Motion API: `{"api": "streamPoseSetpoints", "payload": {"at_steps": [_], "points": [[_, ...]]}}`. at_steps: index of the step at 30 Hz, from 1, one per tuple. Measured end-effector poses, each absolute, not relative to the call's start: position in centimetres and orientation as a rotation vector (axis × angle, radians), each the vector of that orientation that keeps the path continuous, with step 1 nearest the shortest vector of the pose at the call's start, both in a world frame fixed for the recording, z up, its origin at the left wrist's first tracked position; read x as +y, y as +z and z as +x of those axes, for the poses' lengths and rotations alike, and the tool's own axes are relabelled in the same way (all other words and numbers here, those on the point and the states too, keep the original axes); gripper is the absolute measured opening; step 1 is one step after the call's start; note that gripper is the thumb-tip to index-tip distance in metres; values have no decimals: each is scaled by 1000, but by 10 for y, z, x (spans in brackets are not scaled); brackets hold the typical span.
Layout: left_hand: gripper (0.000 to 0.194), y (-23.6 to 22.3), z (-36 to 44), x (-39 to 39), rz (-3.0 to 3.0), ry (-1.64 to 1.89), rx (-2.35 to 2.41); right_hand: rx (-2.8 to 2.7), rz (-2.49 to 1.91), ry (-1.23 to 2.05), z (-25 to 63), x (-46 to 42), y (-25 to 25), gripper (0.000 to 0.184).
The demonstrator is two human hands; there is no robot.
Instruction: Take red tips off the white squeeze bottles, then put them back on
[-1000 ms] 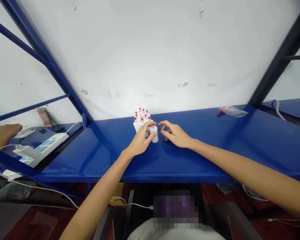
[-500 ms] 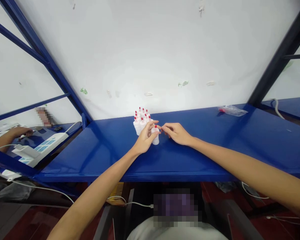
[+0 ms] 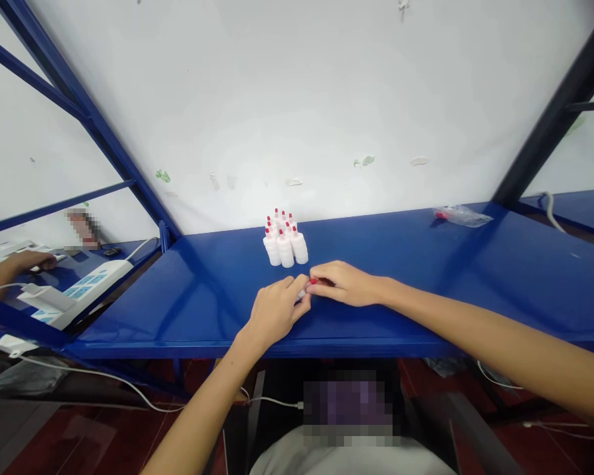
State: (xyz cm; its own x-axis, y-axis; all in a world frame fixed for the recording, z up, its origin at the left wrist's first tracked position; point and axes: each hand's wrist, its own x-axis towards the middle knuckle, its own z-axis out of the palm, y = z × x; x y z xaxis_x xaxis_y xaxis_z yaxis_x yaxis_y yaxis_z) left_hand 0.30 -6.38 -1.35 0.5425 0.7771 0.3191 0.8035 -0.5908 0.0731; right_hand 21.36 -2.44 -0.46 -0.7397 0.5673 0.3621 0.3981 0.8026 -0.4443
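A small white squeeze bottle (image 3: 301, 294), tilted over with its tip to the right, lies in the grip of my left hand (image 3: 276, 305). Most of its body is hidden by the fingers. At its tip, the fingers of my right hand (image 3: 347, 284) pinch the red cap (image 3: 313, 282). Whether the cap is still seated on the nozzle, I cannot tell. Just beyond my hands, several white bottles (image 3: 286, 252) with red caps stand upright in a tight cluster.
A clear plastic bag (image 3: 462, 216) with something red in it lies at the back right of the blue table (image 3: 202, 290). On the left are a blue frame post (image 3: 103, 132), a white power strip (image 3: 92, 287) and another person's hand (image 3: 37, 260).
My left hand has drawn the bottle away from the cluster towards me and tipped it from upright. My right hand has moved slightly nearer me and closed on the red cap.
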Motion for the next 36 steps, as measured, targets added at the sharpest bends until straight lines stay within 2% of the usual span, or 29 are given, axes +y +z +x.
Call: {"api": "streamPoseSetpoints", "payload": {"at_steps": [5, 9, 13, 17, 23, 36], "points": [[19, -16, 0, -69, -2709, -496, -1300, -2528, -646, 564, 209, -33, 0, 34], [20, -18, 2, -72, -2666, -589, -1330, -2450, -612, 819, 207, -39, 5, 39], [34, -18, 2, -74, -2575, -602, -1400, -2253, -773, 964, 213, -31, 3, 46], [38, -19, 3, -71, -2566, -743, -1551, -2325, -997, 595, 232, -8, -4, 40], [23, -18, 6, -70, -2604, -686, -1598, -2486, -1242, 195, 252, 20, -17, 20], [32, -17, 4, -68, -2694, -675, -1523, -2512, -1214, 142, 256, 31, -21, 34]]}}
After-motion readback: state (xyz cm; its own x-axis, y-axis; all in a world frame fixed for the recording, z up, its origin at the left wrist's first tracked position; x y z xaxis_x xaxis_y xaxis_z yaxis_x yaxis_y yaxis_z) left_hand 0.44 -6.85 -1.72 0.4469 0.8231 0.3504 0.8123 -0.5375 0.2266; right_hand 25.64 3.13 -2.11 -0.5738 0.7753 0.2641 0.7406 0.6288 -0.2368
